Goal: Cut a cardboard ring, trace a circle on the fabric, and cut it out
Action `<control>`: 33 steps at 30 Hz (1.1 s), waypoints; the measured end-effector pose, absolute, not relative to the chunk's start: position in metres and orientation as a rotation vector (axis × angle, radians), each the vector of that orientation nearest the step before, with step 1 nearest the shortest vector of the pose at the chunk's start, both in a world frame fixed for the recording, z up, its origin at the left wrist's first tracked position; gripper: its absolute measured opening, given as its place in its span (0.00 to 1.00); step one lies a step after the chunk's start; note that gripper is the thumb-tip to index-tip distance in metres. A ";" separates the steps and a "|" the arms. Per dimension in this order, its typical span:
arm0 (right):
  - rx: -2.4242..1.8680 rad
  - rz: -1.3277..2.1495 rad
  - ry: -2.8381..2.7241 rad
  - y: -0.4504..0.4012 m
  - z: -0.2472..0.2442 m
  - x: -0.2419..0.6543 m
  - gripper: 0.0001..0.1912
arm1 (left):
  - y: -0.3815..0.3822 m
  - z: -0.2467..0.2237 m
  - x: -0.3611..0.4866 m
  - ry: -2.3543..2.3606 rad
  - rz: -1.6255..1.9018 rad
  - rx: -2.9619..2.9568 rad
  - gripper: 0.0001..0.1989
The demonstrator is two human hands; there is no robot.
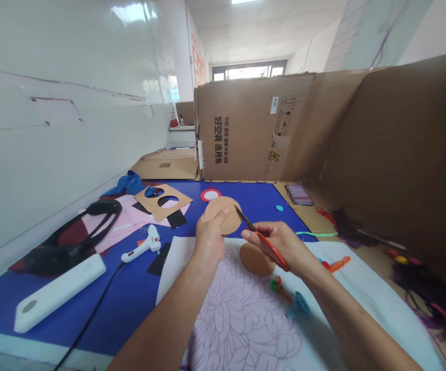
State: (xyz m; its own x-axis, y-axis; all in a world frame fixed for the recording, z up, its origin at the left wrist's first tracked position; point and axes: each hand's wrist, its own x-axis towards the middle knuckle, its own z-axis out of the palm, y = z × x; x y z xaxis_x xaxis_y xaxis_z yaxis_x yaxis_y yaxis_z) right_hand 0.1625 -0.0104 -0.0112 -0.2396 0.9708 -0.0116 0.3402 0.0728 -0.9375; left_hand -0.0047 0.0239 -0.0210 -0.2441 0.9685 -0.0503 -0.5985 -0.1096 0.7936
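My left hand (209,236) is shut on a round tan disc (223,214), probably felt or card, and holds it up above the white sheet. My right hand (274,244) grips red-handled scissors (268,248), with their dark blades reaching up to the disc's right edge. A second tan disc (256,258) lies on the white sheet (242,319), which has a pale flower drawing, below my right hand. A small teal piece (298,306) and a green-and-orange scrap (280,289) also lie there.
A white hot-glue gun (142,245) with a black cord lies on the blue mat (246,198). Beyond it are a cardboard stencil (163,201) with cut holes, a red ring (210,194), a black strap (72,238) and a long white bar (58,292). Cardboard walls stand at the back and right.
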 end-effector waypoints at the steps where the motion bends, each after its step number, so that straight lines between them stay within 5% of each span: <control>1: -1.317 1.167 -1.677 -0.011 -0.011 0.163 0.28 | 0.024 -0.021 -0.005 0.854 1.653 0.597 0.20; 33: -1.285 1.245 -1.639 -0.014 -0.004 0.163 0.28 | 0.021 -0.012 -0.007 0.813 1.616 0.636 0.20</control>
State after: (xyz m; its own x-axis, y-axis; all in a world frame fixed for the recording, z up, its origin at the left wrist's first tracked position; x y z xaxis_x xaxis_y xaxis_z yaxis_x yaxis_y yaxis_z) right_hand 0.1631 -0.0138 -0.0044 -0.2629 0.9642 -0.0334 0.2913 0.0463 -0.9555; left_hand -0.0075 0.0214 -0.0125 -0.1929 0.9809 -0.0244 -0.6041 -0.0991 0.7907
